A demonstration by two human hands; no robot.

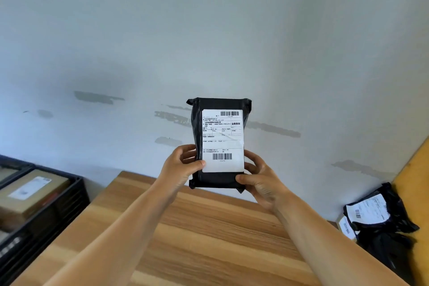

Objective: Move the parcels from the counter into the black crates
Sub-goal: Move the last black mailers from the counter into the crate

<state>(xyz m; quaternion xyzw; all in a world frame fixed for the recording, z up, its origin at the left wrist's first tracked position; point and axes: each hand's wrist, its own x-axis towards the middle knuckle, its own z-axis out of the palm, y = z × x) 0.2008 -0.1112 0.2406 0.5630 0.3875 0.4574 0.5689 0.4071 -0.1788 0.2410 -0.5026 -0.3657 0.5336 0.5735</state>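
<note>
I hold a black plastic parcel (220, 141) upright in front of me, above the wooden counter (209, 239), its white shipping label facing me. My left hand (183, 165) grips its lower left edge with the thumb on the label. My right hand (257, 176) grips the lower right corner, thumb across the bottom. A black crate (58, 211) stands at the left and holds a brown cardboard parcel (32, 195) with a white label.
A heap of black parcels (380, 223) with white labels lies at the counter's right end, beside a yellow surface (415, 183). A white wall with grey patches rises behind the counter. A second black crate's edge (11, 165) shows at far left.
</note>
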